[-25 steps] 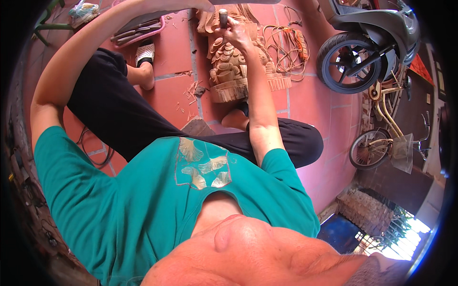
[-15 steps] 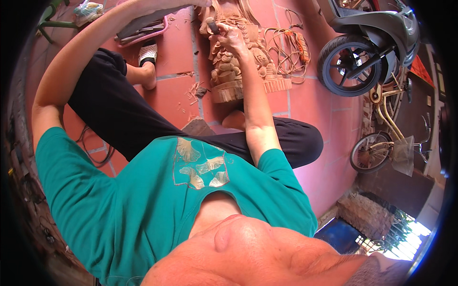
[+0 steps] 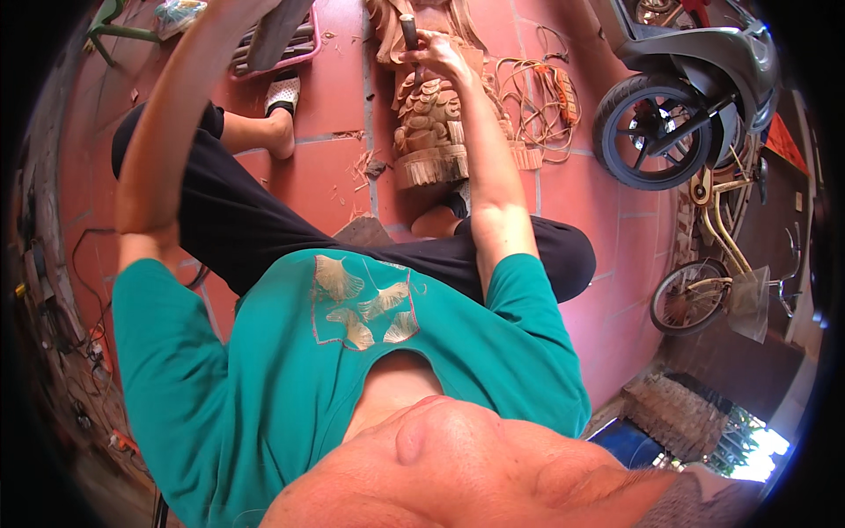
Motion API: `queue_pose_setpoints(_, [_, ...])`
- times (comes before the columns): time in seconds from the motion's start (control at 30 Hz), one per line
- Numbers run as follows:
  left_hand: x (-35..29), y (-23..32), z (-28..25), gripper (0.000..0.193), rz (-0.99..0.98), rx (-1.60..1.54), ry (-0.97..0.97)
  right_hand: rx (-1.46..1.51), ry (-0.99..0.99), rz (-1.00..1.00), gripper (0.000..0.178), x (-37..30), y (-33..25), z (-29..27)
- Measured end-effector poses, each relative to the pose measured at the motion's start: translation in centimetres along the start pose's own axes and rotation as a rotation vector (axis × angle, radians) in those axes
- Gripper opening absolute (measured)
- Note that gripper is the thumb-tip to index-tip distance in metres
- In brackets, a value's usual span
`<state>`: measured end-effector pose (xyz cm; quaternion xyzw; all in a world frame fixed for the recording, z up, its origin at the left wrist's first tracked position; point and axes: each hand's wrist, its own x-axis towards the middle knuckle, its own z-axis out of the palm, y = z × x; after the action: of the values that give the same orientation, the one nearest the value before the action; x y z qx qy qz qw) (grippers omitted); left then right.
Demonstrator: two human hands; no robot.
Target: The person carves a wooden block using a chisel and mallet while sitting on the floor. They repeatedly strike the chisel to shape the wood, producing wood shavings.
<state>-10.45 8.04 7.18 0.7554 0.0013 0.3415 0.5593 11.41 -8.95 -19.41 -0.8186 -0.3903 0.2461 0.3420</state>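
Note:
My right hand [image 3: 443, 58] is closed around an upright chisel [image 3: 408, 32] with a dark handle and a pale-capped top end. Beneath that hand lies a carved wooden block [image 3: 429, 123] with layered, scale-like relief and a rough, flat-cut near end. The chisel's working tip is hard to make out against the wood. My left forearm [image 3: 163, 150] rises past the upper edge, and that hand is out of the picture. Beside this forearm a dark grey-brown shape [image 3: 277, 33] overlaps a pink-framed rack [image 3: 312, 40]; its kind is unclear.
Wood chips [image 3: 363, 167] are scattered on the red tiles near the carving. A tangled cord with an orange power strip [image 3: 566, 95] lies to its right. Farther right stand a scooter [image 3: 651, 132] and a bicycle [image 3: 691, 295]. A green chair leg [image 3: 106, 33] shows far left.
My left arm has swung leftward, and its hand has left the picture's top edge. My right hand and the chisel have shifted slightly; the whole view has also moved a little.

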Motion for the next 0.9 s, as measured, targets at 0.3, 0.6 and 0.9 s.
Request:
queue_pose_setpoints(0.3, [-11.9, -8.9, 4.3, 0.072, -0.389, -0.299, 0.131, -0.323, -0.309, -0.078, 0.031, -0.5, -2.5, -2.2])
queue_pose_setpoints(0.6, [-13.6, -13.1, 6.5, 0.075, -0.431, -0.216, 0.128, -0.178, -0.374, -0.28, 0.03, -2.4, -0.1, -4.0])
queue_pose_setpoints(0.9, [-14.5, -14.3, 7.0, 0.087, -0.33, -0.05, 0.097, -0.369, -0.346, -0.298, 0.029, -2.0, -1.5, -2.5])
